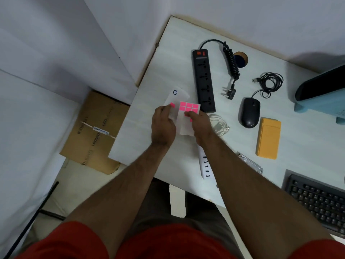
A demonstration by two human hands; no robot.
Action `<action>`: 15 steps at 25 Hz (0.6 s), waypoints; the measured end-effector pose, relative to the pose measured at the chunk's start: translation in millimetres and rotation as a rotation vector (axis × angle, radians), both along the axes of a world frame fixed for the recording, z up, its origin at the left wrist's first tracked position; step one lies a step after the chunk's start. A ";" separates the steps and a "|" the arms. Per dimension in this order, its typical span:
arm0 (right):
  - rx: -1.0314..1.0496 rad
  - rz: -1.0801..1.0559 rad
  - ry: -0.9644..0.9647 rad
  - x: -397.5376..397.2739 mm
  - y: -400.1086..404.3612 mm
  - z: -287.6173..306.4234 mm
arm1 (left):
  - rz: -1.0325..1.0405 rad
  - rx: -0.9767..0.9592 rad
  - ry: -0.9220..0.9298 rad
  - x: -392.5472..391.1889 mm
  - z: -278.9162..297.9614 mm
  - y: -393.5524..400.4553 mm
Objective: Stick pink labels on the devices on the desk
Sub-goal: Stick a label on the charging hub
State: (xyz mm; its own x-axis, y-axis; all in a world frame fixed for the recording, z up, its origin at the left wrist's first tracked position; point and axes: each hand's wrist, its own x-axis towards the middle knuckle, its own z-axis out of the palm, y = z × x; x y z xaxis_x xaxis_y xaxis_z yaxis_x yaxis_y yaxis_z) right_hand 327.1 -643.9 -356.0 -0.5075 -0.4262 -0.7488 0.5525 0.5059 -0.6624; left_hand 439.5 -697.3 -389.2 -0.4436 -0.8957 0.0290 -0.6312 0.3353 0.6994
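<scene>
While both hands hover over the desk (168,62) edge, the left hand (162,126) pinches a white backing sheet (175,96) with one pink label (172,105) at its fingertips, and the right hand (200,124) grips the label sheet (188,107), thumb pressed on the pink squares. Just beyond lie a black power strip (203,80), a mouse (249,112), a yellow case (268,138), a white USB hub (205,166) and a keyboard (317,200)
</scene>
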 end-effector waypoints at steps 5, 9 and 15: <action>0.020 -0.150 -0.020 12.6 33.4 18.7 | -0.085 0.033 -0.009 0.3 33.0 13.3; -0.085 -0.176 -0.110 16.1 73.3 41.9 | -0.184 0.044 0.055 -0.8 58.8 50.7; -0.199 -0.180 -0.215 9.2 161.2 62.0 | -0.314 -0.070 0.002 -1.7 81.6 132.3</action>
